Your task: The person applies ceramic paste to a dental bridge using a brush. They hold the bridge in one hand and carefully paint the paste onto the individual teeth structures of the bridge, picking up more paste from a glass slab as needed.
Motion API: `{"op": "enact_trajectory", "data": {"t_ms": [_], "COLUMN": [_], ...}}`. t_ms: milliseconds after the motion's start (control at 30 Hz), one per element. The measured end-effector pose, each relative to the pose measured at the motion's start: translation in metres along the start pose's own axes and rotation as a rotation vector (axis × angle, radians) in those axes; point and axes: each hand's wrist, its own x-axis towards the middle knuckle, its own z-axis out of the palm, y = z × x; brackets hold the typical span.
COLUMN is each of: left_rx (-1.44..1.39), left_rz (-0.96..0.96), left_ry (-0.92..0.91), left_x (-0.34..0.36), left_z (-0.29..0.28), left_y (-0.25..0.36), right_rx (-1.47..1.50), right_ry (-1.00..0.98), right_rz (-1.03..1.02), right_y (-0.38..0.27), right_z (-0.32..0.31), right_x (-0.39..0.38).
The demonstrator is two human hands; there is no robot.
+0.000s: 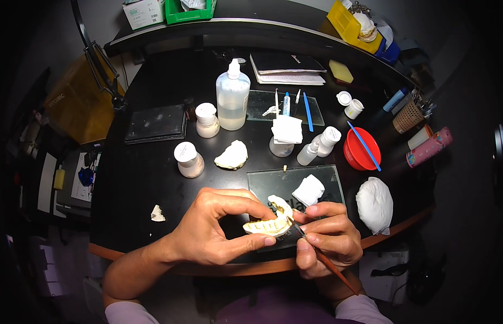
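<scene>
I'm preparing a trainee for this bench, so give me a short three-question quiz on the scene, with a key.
1. Multiple choice: what does the left hand hold?
A) a green bin
B) a pale toothed model
C) a pink flask

2. True or false: a blue stick rests across the red bowl.

3. Fill in the blank: the right hand grips a thin tool with a ____ handle.

Key: 1. B; 2. true; 3. brown
</scene>
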Motion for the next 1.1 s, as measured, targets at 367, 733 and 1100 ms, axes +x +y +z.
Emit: {"op": "enact_trajectory", "data": {"t_ms": [367,733,1100], "left_rx": [-0.014,-0.020,0.028], "left_rz": [-0.016,-0.048,-0.097], "left_ry": [-0.006,-0.026,0.072], "left_x": [-0.001,0.000,-0.002], "left_z": [-0.002,-0.001,0.003], "left_y": [0.002,0.003,0.005], "right_rx": [0.033,-0.004,-0.719], "right_ry": [-0.023,-0.030,0.117], "right_rz": [0.012,-0.015,0.373], "right_y": [0.001,0.000,0.079], "right_z": [0.000,-0.004,-0.139], "right_x": [0.000,0.000,0.060]}}
